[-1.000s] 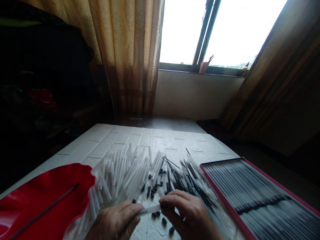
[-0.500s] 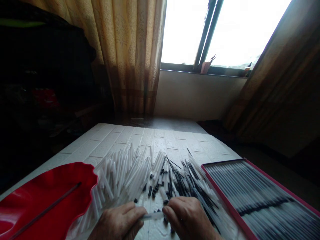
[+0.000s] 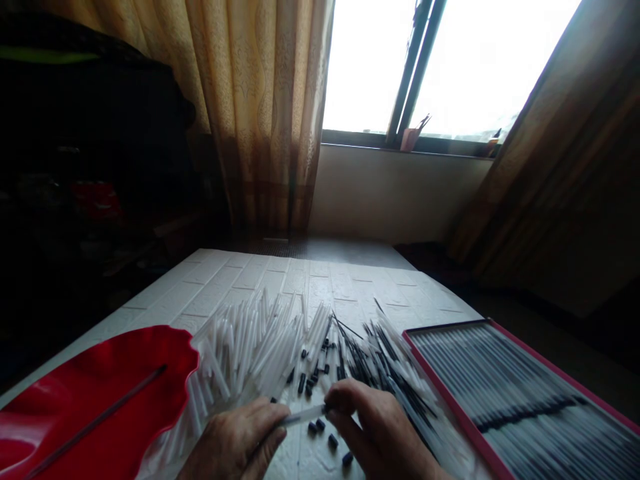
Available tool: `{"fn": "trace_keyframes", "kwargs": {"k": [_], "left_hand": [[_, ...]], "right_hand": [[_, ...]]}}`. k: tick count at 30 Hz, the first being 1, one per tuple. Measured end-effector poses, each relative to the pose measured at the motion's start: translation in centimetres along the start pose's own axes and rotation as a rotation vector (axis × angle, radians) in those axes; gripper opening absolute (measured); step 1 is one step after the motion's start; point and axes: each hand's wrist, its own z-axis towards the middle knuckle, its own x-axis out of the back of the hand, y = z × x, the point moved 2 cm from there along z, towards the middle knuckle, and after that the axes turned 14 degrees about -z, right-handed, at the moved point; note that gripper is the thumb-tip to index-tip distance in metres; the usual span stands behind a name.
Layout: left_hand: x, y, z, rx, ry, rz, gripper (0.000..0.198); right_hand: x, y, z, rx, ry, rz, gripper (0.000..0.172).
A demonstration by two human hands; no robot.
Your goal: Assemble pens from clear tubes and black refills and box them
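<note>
My left hand (image 3: 235, 443) and my right hand (image 3: 373, 433) meet at the bottom middle, both pinched on one translucent white pen tube (image 3: 303, 417) held level between them. The left hand grips its left end, the right hand its right end. Just beyond them lies a heap of white tubes (image 3: 250, 343), a scatter of small black caps (image 3: 313, 380) and a pile of thin black refills (image 3: 370, 363). A few more black caps lie on the table under the held tube.
A red wavy-edged dish (image 3: 100, 380) with one thin rod in it sits at the left. A red-rimmed tray (image 3: 453, 400) of finished pens lies at the right. The white brick-patterned table (image 3: 310, 280) runs toward a curtain and a window.
Both hands have stayed together on the tube, shifting slightly; the tube end sits a little higher at the right fingertips. The view has tilted a little.
</note>
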Motion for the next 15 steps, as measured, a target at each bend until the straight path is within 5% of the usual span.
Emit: {"fn": "trace_keyframes", "kwargs": {"k": [7,12,15], "left_hand": [[-1.1,-1.3,-0.7,0.004,-0.083,-0.024,0.017],[-0.9,-1.2,-0.6,-0.038,-0.008,-0.008,0.017],[-0.6,-0.9,-0.4,-0.05,-0.002,0.0,0.016]], "right_hand": [[-0.8,0.2,-0.1,-0.027,-0.063,-0.119,0.034],[-0.2,0.1,-0.1,-0.002,-0.082,-0.012,0.005],[-0.2,0.1,-0.1,0.022,-0.047,0.01,0.007]]}}
